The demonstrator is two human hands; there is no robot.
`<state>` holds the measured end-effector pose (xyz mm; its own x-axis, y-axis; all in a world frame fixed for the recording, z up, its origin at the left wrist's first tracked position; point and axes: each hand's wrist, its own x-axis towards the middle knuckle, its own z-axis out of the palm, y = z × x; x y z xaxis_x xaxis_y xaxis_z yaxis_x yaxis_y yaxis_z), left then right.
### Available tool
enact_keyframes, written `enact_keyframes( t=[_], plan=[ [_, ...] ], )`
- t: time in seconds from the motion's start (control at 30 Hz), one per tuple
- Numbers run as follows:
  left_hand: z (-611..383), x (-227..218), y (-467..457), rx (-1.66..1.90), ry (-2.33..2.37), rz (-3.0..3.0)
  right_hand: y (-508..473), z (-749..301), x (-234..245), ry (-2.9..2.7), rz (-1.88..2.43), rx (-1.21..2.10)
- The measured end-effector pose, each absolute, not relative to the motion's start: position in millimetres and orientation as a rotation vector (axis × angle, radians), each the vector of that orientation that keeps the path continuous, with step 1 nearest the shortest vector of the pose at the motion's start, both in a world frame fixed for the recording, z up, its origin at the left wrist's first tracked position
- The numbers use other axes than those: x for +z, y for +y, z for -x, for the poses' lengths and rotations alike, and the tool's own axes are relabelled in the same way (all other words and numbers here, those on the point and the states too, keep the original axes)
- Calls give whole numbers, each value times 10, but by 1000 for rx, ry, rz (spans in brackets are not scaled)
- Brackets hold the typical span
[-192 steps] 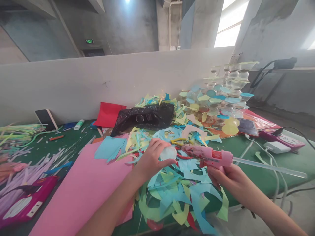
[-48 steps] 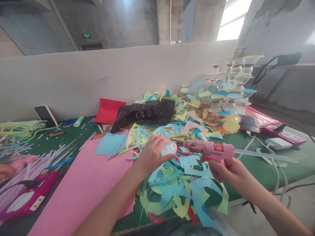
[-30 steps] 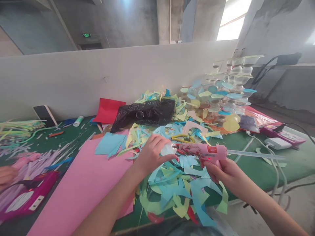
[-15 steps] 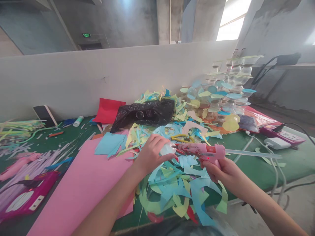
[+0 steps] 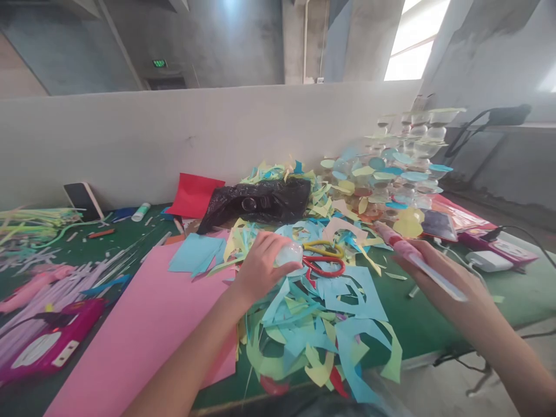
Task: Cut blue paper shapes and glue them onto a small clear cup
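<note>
L hand [image 5: 260, 271] curled narrow around a clear round object [image 5: 289, 253], fingers on top, held just above the paper-scrap pile [image 5: 308, 307] of blue, green & yellow offcuts. R hand [image 5: 441, 275] closed on a pink hot glue gun [image 5: 402, 246], tilted, w/ long clear glue stick [image 5: 436, 278] lying across the hand, right of the pile. Red-handled scissors [image 5: 324, 266] & yellow-handled scissors [image 5: 324, 249] lie on the pile, just beside the object. Pink card sheet [image 5: 130, 330] left of pile, touching it. Black plastic bag [image 5: 256, 202] behind pile. Stacked clear cups w/ paper discs [image 5: 391, 168] behind pile to the right. Green mat [image 5: 417, 324] under pile.
</note>
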<state>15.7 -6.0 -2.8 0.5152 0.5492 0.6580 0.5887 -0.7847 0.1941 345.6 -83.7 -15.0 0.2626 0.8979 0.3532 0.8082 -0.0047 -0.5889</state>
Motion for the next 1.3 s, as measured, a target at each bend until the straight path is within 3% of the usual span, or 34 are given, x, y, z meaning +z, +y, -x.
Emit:
enact_keyframes(
  t=[0.23, 0.4, 0.6, 0.83, 1.3],
  plan=[
    [-66, -61, 28, -1152, -1044, 2609, -711, -3538, -637, -2071, 1997, -576],
    [-32, -66, 76, -1116, -998, 2590, -785, -3343, -509, -2019, 2073, -851],
    [-22, -83, 97, -1118, -1063, 2585, -603, -2961, 24, -2198, 1690, -686],
    [57, -56, 146, -1332, -1276, 2389, 457, -2233, 532, -2551, 1298, -429],
    [351, -64, 318, -1682, -1515, 1909, 1744, -979, 291, -2812, 991, -560]
  ],
)
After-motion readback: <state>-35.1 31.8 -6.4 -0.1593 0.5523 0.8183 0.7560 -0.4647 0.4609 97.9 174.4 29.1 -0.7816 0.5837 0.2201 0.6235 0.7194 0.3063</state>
